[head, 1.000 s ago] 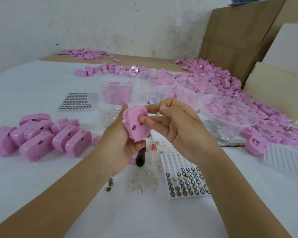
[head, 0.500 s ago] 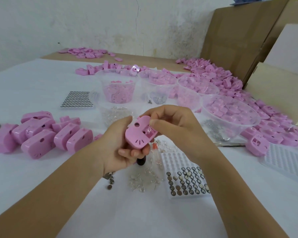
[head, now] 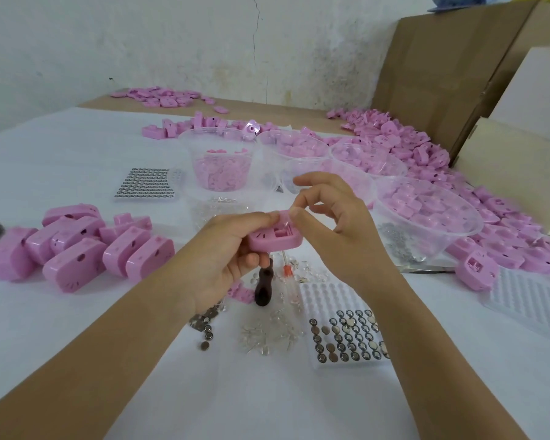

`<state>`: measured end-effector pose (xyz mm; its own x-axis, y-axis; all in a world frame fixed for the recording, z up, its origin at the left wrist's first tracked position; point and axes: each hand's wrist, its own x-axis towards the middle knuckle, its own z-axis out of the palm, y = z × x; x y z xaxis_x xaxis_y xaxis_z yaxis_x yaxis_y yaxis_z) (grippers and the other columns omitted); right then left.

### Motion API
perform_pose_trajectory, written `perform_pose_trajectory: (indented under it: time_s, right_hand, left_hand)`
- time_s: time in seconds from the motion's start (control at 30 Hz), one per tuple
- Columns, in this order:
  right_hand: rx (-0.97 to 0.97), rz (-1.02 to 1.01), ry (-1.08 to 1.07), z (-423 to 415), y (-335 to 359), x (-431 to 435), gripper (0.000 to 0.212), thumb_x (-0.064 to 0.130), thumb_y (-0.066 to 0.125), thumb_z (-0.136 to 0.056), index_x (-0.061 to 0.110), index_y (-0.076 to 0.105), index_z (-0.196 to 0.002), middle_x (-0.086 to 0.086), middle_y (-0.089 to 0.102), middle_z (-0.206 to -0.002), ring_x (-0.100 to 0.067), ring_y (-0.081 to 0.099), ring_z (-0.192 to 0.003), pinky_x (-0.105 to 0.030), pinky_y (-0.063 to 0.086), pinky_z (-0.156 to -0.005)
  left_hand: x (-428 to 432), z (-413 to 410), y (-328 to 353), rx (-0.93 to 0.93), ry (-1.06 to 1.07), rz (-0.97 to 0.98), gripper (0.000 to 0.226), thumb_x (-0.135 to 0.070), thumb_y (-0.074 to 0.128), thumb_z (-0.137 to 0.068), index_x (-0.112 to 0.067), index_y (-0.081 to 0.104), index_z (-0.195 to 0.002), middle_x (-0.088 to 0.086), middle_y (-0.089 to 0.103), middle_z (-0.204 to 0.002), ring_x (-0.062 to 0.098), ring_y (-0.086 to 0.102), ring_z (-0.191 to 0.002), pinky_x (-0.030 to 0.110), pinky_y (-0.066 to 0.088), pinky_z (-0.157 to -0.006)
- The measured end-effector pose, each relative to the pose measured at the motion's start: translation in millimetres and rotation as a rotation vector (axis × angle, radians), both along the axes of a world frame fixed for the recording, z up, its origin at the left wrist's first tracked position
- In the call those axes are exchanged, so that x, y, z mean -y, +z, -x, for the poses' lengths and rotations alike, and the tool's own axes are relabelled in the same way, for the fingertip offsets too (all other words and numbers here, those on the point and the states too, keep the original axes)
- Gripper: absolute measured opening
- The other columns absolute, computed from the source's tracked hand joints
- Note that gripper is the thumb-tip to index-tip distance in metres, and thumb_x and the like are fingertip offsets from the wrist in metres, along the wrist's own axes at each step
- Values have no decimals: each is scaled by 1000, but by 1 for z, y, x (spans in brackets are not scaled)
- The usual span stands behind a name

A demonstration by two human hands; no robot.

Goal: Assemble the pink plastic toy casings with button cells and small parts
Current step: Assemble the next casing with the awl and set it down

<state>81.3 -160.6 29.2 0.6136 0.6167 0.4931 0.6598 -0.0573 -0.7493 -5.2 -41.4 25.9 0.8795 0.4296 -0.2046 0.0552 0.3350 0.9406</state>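
From the head view, we see the left hand holding one pink casing above the white table. The thumb is curled over the casing's near-left top and the other fingers wrap beneath it, so the grip is closed round the shell.

The casing lies almost flat with its open side facing up. Its long axis runs left to right across the view, from the left thumb toward the right fingertips. It is glossy pink with rounded corners. It has short whisker-like slots on the surface by the left thumb and a square ribbed recess in the middle.

The right hand arches over the casing's far-right edge. Its thumb and forefinger are pinched together on a small clear part at that rim, which is too small for us to tell more. The other three fingers are loosely curled and lifted clear of the casing.

Directly under the left fingers a dark-handled screwdriver lies on the table. Just beside it, under the right thumb, is a clear tool with an orange collar. Nearer to us than both hands are a heap of clear LEDs and a few loose button cells. A white tray partly filled with cells sits below the right wrist.

Well to the left of the left hand is a cluster of closed pink casings. Beyond the fingertips stand clear bowls of pink parts.
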Motion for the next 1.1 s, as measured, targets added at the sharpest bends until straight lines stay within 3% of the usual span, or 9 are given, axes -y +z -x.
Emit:
perform_pose_trajectory:
  time_s: [0.13, 0.27, 0.43, 0.6, 0.7, 0.83, 0.9, 1.0, 1.1]
  right_hand:
    - [103, -5, 31, 0, -1, 2, 24, 5, 62, -86, 26, 56, -76, 10, 51, -117, 10, 43, -111, -10, 32, -96]
    - [186, 30, 62, 0, -2, 2, 15, 4, 65, -84, 18, 61, -80, 1, 49, -123, -1, 46, -114, -11, 33, -97]
    - [250, 65, 55, -1, -4, 2, 7, 2, 65, -83, 8, 67, -81, 2, 48, -122, -8, 46, -115, -19, 36, -99]
    - [143, 94, 57, -2, -1, 5, 15, 6, 69, -81, 20, 68, -75, 7, 53, -115, -4, 49, -110, -10, 35, -93]
    - [12, 51, 85, -3, -1, 2, 20, 11, 67, -83, 30, 68, -77, 8, 56, -111, -2, 53, -104, -16, 39, -92]
    - [-54, -65, -24, -10, -1, 4, 26, 8, 62, -88, 33, 66, -79, 12, 61, -86, 5, 53, -70, -9, 40, -64]
    - [78, 159, -85, -12, -3, 5, 25, 8, 61, -86, 32, 68, -84, 15, 57, -76, 7, 48, -61, -8, 35, -58]
    - [299, 601, 8, -5, -14, -2, 38, 7, 57, -83, 34, 67, -108, 15, 47, -75, 0, 45, -76, -20, 41, -71]
    - [375, 720, 58, 3, -22, -9, 39, 11, 56, -81, 34, 67, -110, 12, 41, -77, -9, 42, -86, -29, 44, -80]
  left_hand:
    - [1, 2, 2, -13, -29, 36, 23, -15, 60, -87, -6, 68, -67, 7, 59, -53, 9, 50, -35, 12, 38, -31]
    - [0, 2, 4, -1, -75, 77, 17, -14, 57, -89, 0, 66, -87, 6, 61, -56, 9, 52, -37, 11, 42, -34]
    - [-3, 3, 4, 27, -112, 153, 19, -4, 51, -85, 5, 64, -95, 9, 62, -64, 11, 54, -42, 12, 46, -38]
    - [-1, 4, 3, 8, -150, 51, 17, 3, 52, -83, 4, 66, -93, 9, 68, -65, 6, 54, -44, 9, 45, -41]
    - [-1, 2, 4, 19, -85, 16, 11, 2, 57, -82, -2, 68, -81, 7, 66, -62, 8, 54, -42, 10, 45, -39]
    - [-5, 2, 5, 128, 54, 22, 5, 1, 62, -78, -3, 65, -76, 3, 60, -53, 7, 54, -39, 9, 42, -36]
    - [-6, 2, 7, 222, 96, 36, 9, -3, 65, -70, -2, 65, -79, 3, 62, -55, 8, 55, -39, 9, 42, -36]
    - [-7, 4, 9, 337, 136, 50, 24, -11, 64, -61, -2, 63, -83, 3, 65, -58, 9, 58, -41, 10, 44, -38]
    - [-7, 6, 9, 417, 123, -27, 28, -11, 64, -61, -5, 64, -88, 2, 67, -61, 12, 62, -45, 11, 47, -43]
